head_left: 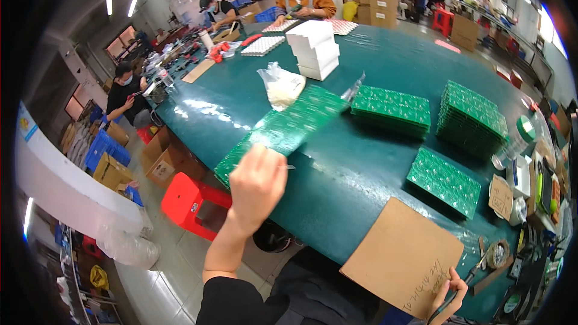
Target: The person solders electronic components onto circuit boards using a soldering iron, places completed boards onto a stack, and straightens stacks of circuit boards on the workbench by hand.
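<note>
Circuit-board panel: a long green panel (pixel 301 121), raised at a slant over the table's near left edge and smeared by blur; its nearest corner lies over the red stool in view.
Left hand: the fist (pixel 260 182) grasps the panel's near long edge; the fingertips cannot be made out.
Right hand: the fingers curl around a soldering iron (pixel 447 306); the hand (pixel 448 295) lies over a corner of the cardboard sheet (pixel 400 253).
Sound handling: the panel is best gripped by its rim, kept level and away from the parts on its face; the iron's tip should be kept clear of card, plastic and cord.
Board stacks: one stack (pixel 390 108) stands beyond the cardboard, a taller stack (pixel 472 119) to its right, and a low pile (pixel 444 182) nearer the person.
Obstructions: a plastic bag (pixel 281 84) with pale contents is partly covered by the panel in view, contact uncertain; the red stool (pixel 192 204) stands beside the table's edge.
Right margin: a tape-like roll (pixel 498 254) and a green-lidded jar (pixel 525 127) crowd the green table (pixel 361 168).
Far side: white boxes (pixel 313 48) are stacked before a co-worker in an orange-brown jacket (pixel 322 1).
</note>
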The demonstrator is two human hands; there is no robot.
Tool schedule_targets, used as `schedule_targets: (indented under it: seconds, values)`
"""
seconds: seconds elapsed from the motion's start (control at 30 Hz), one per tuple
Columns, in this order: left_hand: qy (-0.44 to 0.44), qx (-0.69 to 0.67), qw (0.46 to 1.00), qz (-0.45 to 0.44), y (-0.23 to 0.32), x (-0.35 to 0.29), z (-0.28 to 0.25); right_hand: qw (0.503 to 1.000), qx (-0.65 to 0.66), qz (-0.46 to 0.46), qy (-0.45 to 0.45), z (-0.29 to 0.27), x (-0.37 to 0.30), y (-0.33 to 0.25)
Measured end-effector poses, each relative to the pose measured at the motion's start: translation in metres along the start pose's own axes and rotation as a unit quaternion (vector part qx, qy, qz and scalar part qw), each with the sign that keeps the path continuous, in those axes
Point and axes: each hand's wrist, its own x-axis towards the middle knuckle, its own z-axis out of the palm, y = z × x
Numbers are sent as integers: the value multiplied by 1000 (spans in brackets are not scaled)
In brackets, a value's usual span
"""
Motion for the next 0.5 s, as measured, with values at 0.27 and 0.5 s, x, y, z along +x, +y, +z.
schedule_targets:
  seconds: [0.27, 0.5]
  values:
    - [-76, 88, 990, -80, -61, -39, 36, 990, 78, 95, -72, -4, -13, 4]
    - [-186, 53, 965, -176, -52, -37, 31, 900, -263, -263, -226, -34, 0, -49]
